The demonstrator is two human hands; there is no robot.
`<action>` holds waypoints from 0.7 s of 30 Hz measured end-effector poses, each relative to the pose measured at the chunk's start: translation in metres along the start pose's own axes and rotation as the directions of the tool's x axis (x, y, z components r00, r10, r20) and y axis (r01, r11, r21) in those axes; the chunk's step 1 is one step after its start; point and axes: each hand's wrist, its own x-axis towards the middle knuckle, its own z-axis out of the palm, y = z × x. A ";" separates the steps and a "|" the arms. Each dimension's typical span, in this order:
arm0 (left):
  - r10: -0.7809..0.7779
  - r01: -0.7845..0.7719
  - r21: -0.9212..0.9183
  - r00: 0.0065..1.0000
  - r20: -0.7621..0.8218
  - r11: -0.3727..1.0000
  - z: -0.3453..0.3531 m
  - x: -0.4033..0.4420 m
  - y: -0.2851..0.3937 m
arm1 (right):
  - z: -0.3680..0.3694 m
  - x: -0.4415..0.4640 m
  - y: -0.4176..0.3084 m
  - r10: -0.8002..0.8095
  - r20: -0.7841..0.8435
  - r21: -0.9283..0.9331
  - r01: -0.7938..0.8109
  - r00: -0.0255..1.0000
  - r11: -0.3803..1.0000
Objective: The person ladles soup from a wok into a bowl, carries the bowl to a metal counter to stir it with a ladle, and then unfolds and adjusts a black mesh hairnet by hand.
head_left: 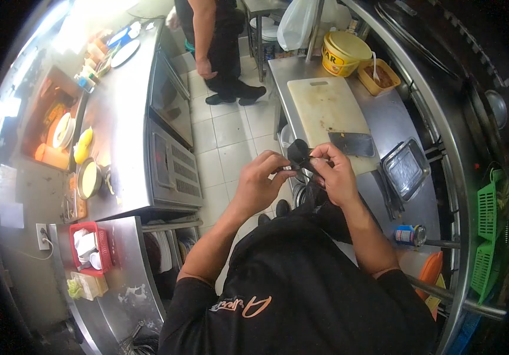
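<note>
Both of my hands are raised in front of my chest, close together, on a piece of black fabric (299, 151) with dark mesh hanging below it. My left hand (260, 180) pinches the fabric's left edge between thumb and fingers. On the other side, my right hand (332, 174) has its fingers closed on the right part of the fabric. Just beyond my right hand lies a cleaver-like wide blade (352, 144) on a stained cutting board (325, 106).
A yellow bucket (340, 56) and a tub of brown food (378, 77) stand at the counter's back. A metal tray (406, 168) and a can (409, 235) are on the right. Another person (207, 47) stands ahead. A red basket (91, 248) sits at the left.
</note>
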 end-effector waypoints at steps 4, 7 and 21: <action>0.147 -0.135 0.158 0.987 -0.070 0.978 0.001 0.008 -0.009 | -0.002 -0.002 -0.012 0.000 0.027 -0.149 0.004 1.000 0.989; 0.189 -0.178 0.123 0.979 -0.078 0.976 0.006 0.012 -0.015 | -0.004 -0.003 -0.018 -0.027 0.016 -0.242 0.030 1.000 0.970; -0.328 0.388 -0.131 0.884 0.333 0.912 -0.009 0.026 0.003 | 0.000 -0.004 -0.021 -0.193 0.104 -0.371 0.218 0.976 0.903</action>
